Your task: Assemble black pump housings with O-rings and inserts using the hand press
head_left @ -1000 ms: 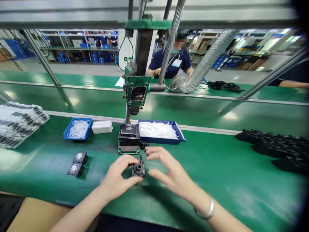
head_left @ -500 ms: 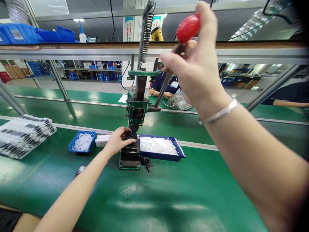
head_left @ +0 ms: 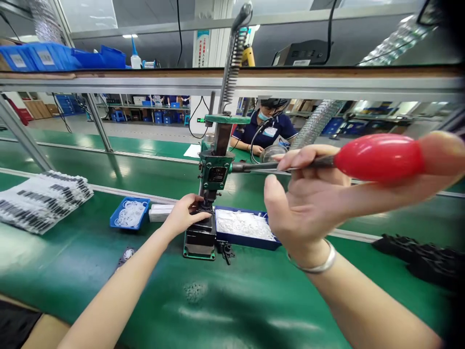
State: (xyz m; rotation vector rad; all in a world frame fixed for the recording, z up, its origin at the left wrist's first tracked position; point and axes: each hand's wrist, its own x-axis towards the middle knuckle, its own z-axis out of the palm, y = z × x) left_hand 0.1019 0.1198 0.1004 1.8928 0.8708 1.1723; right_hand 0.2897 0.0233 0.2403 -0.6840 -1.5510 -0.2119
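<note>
Centrally, in the head view, a green bench press [head_left: 216, 172] stands upright on a green work surface [head_left: 196, 310]; clock positions are read with its ram [head_left: 209, 195] as the centre of the dial. At 8 o'clock, just beside the ram, the left hand [head_left: 183, 213] grasps a small black part [head_left: 204, 206] between thumb and fingers. The part sits directly beneath the ram, on top of the press base [head_left: 199, 237], and is largely hidden; whether ram and part touch cannot be told. At 3 o'clock the right hand [head_left: 308, 189] grips the press lever [head_left: 256, 167], some fingers curled over the shaft, the thumb clear of it, and one finger extended along the red knob [head_left: 378, 157]. The lever lies nearly level. A silver bracelet [head_left: 323, 261] encircles the right wrist.

Surrounding items: at 4 o'clock, a dark-blue tray [head_left: 247, 241] filled with white strips [head_left: 243, 224]; at 5 o'clock, loose black pieces [head_left: 226, 250] beside the base; at 8 o'clock, a black housing with a white wheel [head_left: 128, 254], partly covered by the left forearm; towards 9 o'clock, a pale box [head_left: 160, 213] and a blue tray [head_left: 143, 216] of white rings [head_left: 130, 213]. Between 1 and 2 o'clock, a co-worker [head_left: 267, 133] sits across the bench.
</note>
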